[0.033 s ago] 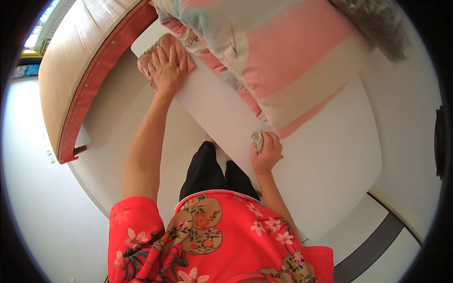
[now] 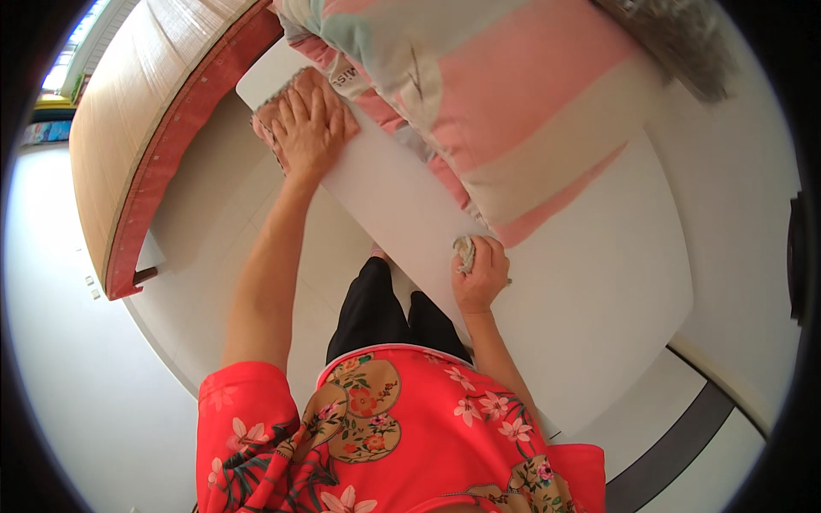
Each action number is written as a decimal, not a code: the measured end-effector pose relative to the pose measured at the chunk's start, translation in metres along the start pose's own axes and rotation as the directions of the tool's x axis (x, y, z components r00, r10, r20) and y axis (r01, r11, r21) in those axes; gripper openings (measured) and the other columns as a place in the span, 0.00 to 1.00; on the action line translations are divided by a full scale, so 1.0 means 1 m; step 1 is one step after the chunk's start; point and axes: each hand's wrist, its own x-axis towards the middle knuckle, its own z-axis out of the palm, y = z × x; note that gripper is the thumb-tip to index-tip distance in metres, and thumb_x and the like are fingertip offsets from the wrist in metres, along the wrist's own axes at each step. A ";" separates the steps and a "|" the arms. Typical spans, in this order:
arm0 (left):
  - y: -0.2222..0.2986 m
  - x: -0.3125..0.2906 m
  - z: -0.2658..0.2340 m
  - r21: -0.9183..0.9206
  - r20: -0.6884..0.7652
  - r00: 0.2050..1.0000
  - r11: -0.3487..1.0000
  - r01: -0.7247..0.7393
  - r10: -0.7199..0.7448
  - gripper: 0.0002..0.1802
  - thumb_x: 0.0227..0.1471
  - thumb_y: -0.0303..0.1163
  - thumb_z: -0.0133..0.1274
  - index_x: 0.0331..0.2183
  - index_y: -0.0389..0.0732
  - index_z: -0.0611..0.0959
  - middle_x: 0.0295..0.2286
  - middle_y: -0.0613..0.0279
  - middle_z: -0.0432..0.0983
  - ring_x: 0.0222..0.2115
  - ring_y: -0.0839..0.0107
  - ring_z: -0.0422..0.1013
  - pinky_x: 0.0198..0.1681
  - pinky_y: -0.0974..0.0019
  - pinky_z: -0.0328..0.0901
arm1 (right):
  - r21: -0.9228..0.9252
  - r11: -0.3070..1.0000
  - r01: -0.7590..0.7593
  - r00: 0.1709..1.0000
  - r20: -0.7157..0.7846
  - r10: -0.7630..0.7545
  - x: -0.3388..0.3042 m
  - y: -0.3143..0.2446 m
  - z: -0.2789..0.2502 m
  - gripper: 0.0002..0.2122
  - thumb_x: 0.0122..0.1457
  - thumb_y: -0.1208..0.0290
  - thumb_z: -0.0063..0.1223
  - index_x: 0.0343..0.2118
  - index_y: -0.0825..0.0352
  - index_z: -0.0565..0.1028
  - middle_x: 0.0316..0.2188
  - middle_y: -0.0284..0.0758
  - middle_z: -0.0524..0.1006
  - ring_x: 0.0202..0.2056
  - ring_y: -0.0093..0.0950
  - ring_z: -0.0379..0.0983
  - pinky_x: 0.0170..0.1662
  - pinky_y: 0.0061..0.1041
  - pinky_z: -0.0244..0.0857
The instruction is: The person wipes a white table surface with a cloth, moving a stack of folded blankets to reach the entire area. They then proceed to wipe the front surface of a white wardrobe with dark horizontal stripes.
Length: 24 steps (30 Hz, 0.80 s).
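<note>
Cloth [image 2: 268, 122], salmon-pink, lies beneath my flat, unclenched left hand [image 2: 308, 138], likely for broad contact; remotely, my right hand [image 2: 483, 278] clenches a crumpled greyish rag [image 2: 464, 254].

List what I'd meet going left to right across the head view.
Large beige-topped, red-edged slab → spread pinkish cloth under the left hand → crumpled greyish cloth in the right hand → grey crinkled plastic-like bundle → black object at the rim.

The broad white tabletop [image 2: 590, 291] looked smooth; the bulky pink, cream and grey bedding [image 2: 530, 103] was matt, puckered fabric. The folded pink cloth [image 2: 266, 121] appeared matt, the small crumpled grey-beige cloth [image 2: 464, 252] rough, the translucent grey bag [image 2: 676, 43] glossy, wrinkled plastic.
</note>
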 end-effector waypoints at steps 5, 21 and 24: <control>0.054 -0.060 -0.025 -0.090 -0.010 0.994 0.990 -0.106 0.105 0.31 0.56 0.50 0.45 0.58 0.44 0.69 0.60 0.43 0.55 0.62 0.44 0.48 0.61 0.38 0.45 | 0.036 0.999 -0.015 1.000 -0.012 0.015 0.000 0.000 0.001 0.18 0.38 0.74 0.60 0.37 0.60 0.74 0.36 0.30 0.73 0.39 0.34 0.71 0.39 0.34 0.62; 0.198 -0.236 -0.096 -0.295 0.081 0.917 0.889 -0.351 0.390 0.33 0.52 0.46 0.50 0.57 0.41 0.70 0.59 0.39 0.55 0.62 0.42 0.49 0.60 0.35 0.45 | -0.156 0.891 -0.427 0.887 -0.264 0.380 -0.155 0.181 -0.210 0.12 0.51 0.76 0.53 0.40 0.66 0.74 0.40 0.37 0.74 0.40 0.39 0.73 0.44 0.33 0.68; 0.231 -0.275 -0.115 -0.365 0.087 0.866 0.825 -0.432 0.492 0.34 0.52 0.47 0.50 0.57 0.41 0.69 0.59 0.39 0.55 0.62 0.43 0.48 0.61 0.37 0.44 | -0.278 0.750 -0.600 0.794 -0.319 0.518 -0.182 0.194 -0.245 0.12 0.53 0.74 0.52 0.42 0.65 0.73 0.42 0.37 0.72 0.41 0.38 0.72 0.43 0.33 0.68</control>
